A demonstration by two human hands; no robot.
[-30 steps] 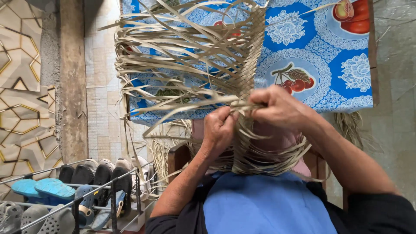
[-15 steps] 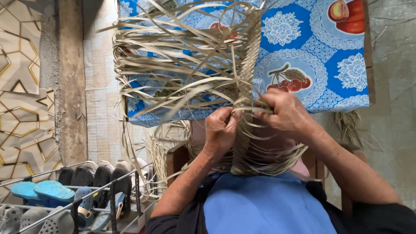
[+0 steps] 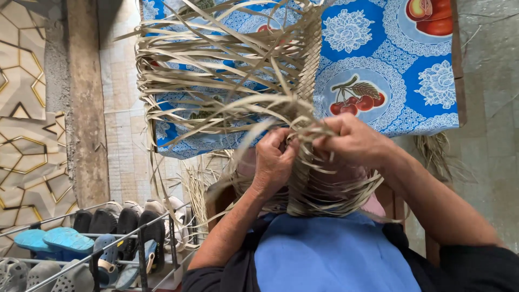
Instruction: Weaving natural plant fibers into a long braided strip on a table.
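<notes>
A partly woven piece of pale dried leaf strips (image 3: 254, 81) is held up over the near edge of a table covered by a blue patterned cloth (image 3: 378, 65) printed with fruit and white lace medallions. The finished plaited band (image 3: 311, 59) stands upright near the middle of the cloth, and loose strips are fanned from it toward the table's left edge and beyond it. The lower ends of the strips are gathered just off the near edge, where both hands meet. The left hand (image 3: 274, 162) is closed around a bundle of strips, its fingers curled shut on them. The right hand (image 3: 354, 141) is pinched on strips just beside it, thumb and fingers pressed together, the two hands almost touching. More strips are draped in a curved bunch below the hands, over a blue apron (image 3: 324, 254). A metal shoe rack (image 3: 92, 243) with sandals and dark shoes is seen by the tiled wall, left of the table.
</notes>
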